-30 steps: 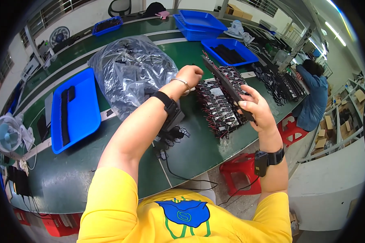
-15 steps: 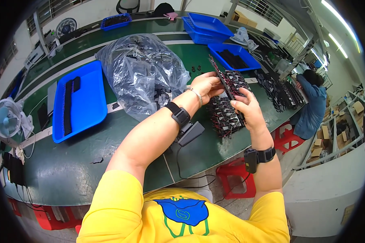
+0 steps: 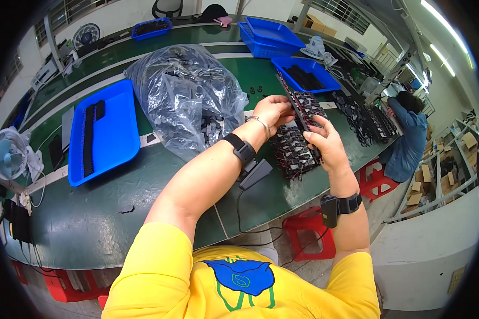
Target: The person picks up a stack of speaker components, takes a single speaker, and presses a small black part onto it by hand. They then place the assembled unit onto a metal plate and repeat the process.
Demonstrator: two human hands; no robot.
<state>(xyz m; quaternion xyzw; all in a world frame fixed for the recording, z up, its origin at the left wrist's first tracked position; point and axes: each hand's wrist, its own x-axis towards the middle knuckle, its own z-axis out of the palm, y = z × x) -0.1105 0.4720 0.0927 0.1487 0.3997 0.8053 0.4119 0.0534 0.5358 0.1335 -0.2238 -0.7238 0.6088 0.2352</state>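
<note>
2 hands on either side of 1 long dark strip [image 3: 298, 110], tilted over rows of small wired parts [image 3: 292, 153] on green table [image 3: 101, 228]. Right hand [image 3: 327, 142] clamps strip's lower part, thumb against fingers. Left hand [image 3: 273, 112] curls at strip's left side; can't tell if gripping. Plastic bag [image 3: 170, 98] left, blue tray [image 3: 117, 133] beyond.

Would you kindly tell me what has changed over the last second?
The left hand has moved right, from beside the plastic bag to the black strip; whether it grips the strip is unclear. Nothing was visibly let go. The right hand still holds the strip, and the bag and left blue tray stayed put.
</note>
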